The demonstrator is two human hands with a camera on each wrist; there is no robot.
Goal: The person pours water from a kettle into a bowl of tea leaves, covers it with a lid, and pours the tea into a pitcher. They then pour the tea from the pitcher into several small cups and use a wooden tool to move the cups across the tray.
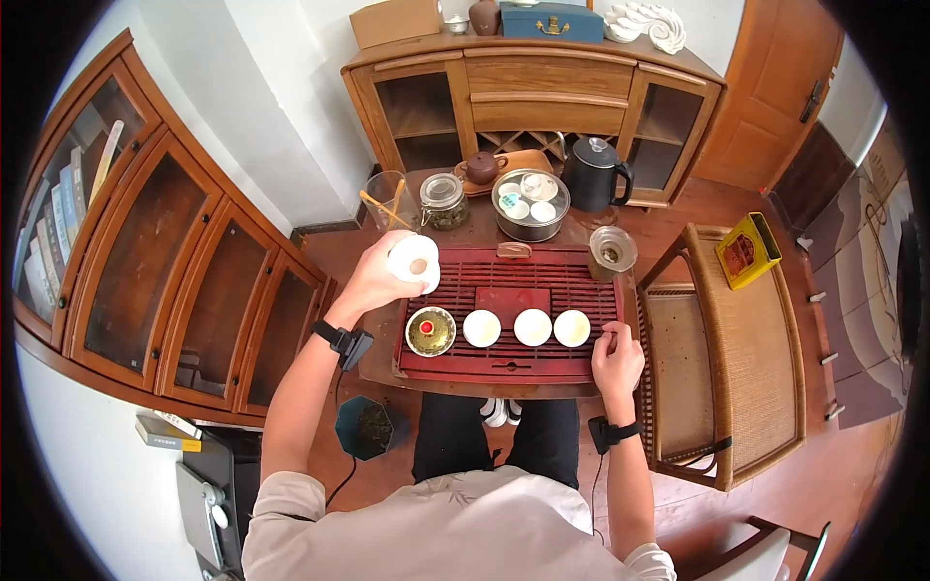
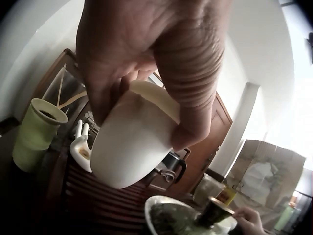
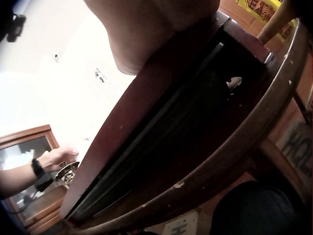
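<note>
My left hand [image 1: 376, 275] grips a white tea pitcher [image 1: 413, 254] by its rim, thumb on one side and fingers on the other, raised above the left part of the red slatted tea tray [image 1: 572, 366]. In the left wrist view the rounded white pitcher [image 2: 127, 142] hangs tilted under the hand. Below it stands a patterned gaiwan [image 1: 442, 343] with a red-topped knob. To its right, three white teacups [image 1: 481, 329] hold pale liquid in a row. My right hand [image 1: 618, 360] rests at the tray's right edge, fingers loosely curled, holding nothing.
Behind the tray stand a glass jar [image 1: 444, 203], a brown teapot [image 1: 481, 168], a round container of cups [image 1: 531, 225] and a black kettle [image 1: 594, 172]. A strainer cup [image 1: 612, 254] sits at the back right. A wicker chair [image 1: 765, 368] bears a yellow tin [image 1: 749, 254].
</note>
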